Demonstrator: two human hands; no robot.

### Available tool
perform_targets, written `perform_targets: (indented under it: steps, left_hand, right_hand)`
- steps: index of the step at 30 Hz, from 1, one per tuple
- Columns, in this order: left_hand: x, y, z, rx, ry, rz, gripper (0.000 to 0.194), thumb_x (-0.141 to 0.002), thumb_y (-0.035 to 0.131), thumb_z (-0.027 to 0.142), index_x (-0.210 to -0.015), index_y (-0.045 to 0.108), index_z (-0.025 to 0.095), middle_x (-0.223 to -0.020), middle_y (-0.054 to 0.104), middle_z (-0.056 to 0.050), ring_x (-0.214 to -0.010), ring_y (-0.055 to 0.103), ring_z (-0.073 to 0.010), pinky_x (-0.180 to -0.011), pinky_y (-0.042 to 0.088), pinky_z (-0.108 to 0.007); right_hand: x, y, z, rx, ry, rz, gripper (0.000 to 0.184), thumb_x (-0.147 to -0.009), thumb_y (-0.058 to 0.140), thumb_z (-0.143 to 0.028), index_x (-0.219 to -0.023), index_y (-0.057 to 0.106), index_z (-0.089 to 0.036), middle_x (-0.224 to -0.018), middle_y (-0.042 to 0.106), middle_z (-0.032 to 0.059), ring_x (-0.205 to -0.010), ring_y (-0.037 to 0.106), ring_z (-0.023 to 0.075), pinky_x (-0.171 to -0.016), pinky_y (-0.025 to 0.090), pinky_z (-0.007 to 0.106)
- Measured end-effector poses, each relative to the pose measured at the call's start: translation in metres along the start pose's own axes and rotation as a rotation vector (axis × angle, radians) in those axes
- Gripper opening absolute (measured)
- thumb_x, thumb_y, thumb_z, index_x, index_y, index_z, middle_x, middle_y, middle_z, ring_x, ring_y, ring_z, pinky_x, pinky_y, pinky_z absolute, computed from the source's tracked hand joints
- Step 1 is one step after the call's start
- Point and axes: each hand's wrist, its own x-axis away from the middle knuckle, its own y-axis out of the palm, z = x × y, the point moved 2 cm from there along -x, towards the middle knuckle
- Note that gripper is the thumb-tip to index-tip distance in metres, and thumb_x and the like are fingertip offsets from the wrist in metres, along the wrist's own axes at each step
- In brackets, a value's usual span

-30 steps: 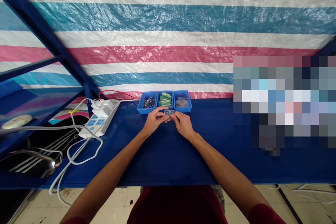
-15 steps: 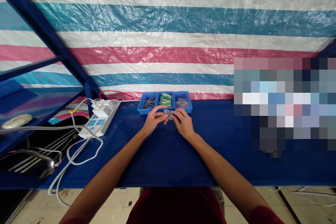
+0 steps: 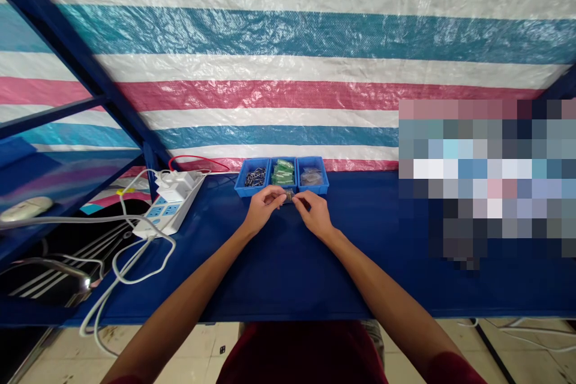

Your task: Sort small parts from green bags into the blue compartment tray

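A small shiny part point(image 3: 288, 195) lies long axis left to right, just in front of the middle bin point(image 3: 283, 158); the left hand point(image 3: 265, 204) pinches it, while the right hand's point(image 3: 315, 213) grip is too small to tell

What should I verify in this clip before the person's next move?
1. Left hand pinching the small item: ok, fingers closed on it.
2. Right hand contact with the small item: cannot tell, fingertips are close to it.
3. What the small item is: cannot tell, fingers mostly hide it.
4. Three blue bins: ok, upright in a row just beyond the hands.
5. Green packets: ok, inside the middle bin.
6. Power strip: ok, apart from the hands, off to the left.
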Motion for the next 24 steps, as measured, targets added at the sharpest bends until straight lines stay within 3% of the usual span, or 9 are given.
perform_targets:
  steps: [5,7,9,11,13,18,21,24]
  left_hand:
    - [-0.002,-0.008,-0.002,-0.222,0.018,0.136,0.023,-0.083,0.059,0.038,-0.093,0.064,0.017,-0.082,0.064,-0.002,-0.066,0.057,-0.0130,-0.056,0.045,-0.023]
    - [-0.003,-0.011,-0.003,-0.397,0.061,0.126,0.018,-0.084,0.056,0.033,-0.087,0.065,0.018,-0.081,0.065,-0.003,-0.069,0.057,-0.0142,-0.061,0.045,-0.024]
    - [-0.003,-0.010,-0.005,-0.575,0.080,0.056,0.014,-0.084,0.055,0.028,-0.084,0.065,0.018,-0.080,0.064,-0.002,-0.070,0.057,-0.0149,-0.065,0.045,-0.026]
    - [-0.002,-0.008,-0.008,-0.740,0.059,-0.045,0.011,-0.083,0.057,0.026,-0.085,0.065,0.019,-0.081,0.063,-0.002,-0.070,0.057,-0.0156,-0.066,0.044,-0.027]
    - [-0.001,-0.006,-0.011,-0.875,0.028,-0.133,0.010,-0.082,0.059,0.027,-0.086,0.065,0.020,-0.084,0.062,-0.002,-0.073,0.057,-0.0167,-0.065,0.043,-0.027]
    - [0.000,-0.004,-0.018,-1.029,0.073,-0.208,0.011,-0.087,0.056,0.029,-0.086,0.063,0.020,-0.089,0.061,-0.003,-0.082,0.058,-0.0193,-0.067,0.043,-0.027]
    - [-0.001,-0.005,-0.022,-1.063,0.145,-0.227,0.010,-0.089,0.054,0.025,-0.084,0.061,0.020,-0.087,0.062,-0.003,-0.084,0.058,-0.0196,-0.070,0.043,-0.028]
    - [-0.001,-0.005,-0.023,-1.052,0.200,-0.227,0.011,-0.090,0.051,0.022,-0.083,0.060,0.019,-0.084,0.062,-0.004,-0.083,0.058,-0.0198,-0.071,0.044,-0.028]
  right_hand:
    - [-0.010,-0.004,0.017,-0.391,0.289,0.182,0.030,-0.083,0.057,-0.045,-0.080,0.065,-0.016,-0.063,0.064,0.0007,-0.047,0.059,0.0128,-0.051,0.049,0.025]
    - [-0.014,-0.006,0.026,-0.527,0.375,0.226,0.035,-0.080,0.060,-0.045,-0.095,0.065,-0.014,-0.072,0.069,0.0037,-0.052,0.064,0.0148,-0.053,0.053,0.027]
    - [-0.017,-0.007,0.032,-0.601,0.417,0.208,0.053,-0.077,0.064,-0.043,-0.121,0.056,-0.014,-0.095,0.071,0.0081,-0.060,0.068,0.0162,-0.058,0.057,0.029]
    - [-0.016,-0.008,0.035,-0.567,0.402,0.213,0.064,-0.078,0.063,-0.040,-0.135,0.045,-0.017,-0.115,0.065,0.0104,-0.065,0.069,0.0156,-0.059,0.058,0.029]
    - [-0.013,-0.008,0.034,-0.453,0.357,0.214,0.059,-0.081,0.059,-0.035,-0.136,0.044,-0.021,-0.123,0.061,0.0102,-0.066,0.068,0.0141,-0.057,0.058,0.027]
    - [-0.005,-0.002,0.020,-0.114,0.142,0.140,0.028,-0.087,0.047,-0.023,-0.109,0.064,-0.020,-0.105,0.066,0.0076,-0.059,0.063,0.0124,-0.063,0.055,0.029]
    - [-0.003,0.002,0.014,-0.001,0.027,0.069,0.023,-0.088,0.046,-0.020,-0.096,0.068,-0.020,-0.095,0.067,0.0063,-0.067,0.063,0.0149,-0.070,0.053,0.029]
    - [-0.003,0.004,0.014,0.072,-0.010,0.022,0.024,-0.088,0.046,-0.019,-0.099,0.067,-0.020,-0.095,0.067,0.0058,-0.075,0.062,0.0161,-0.073,0.051,0.029]
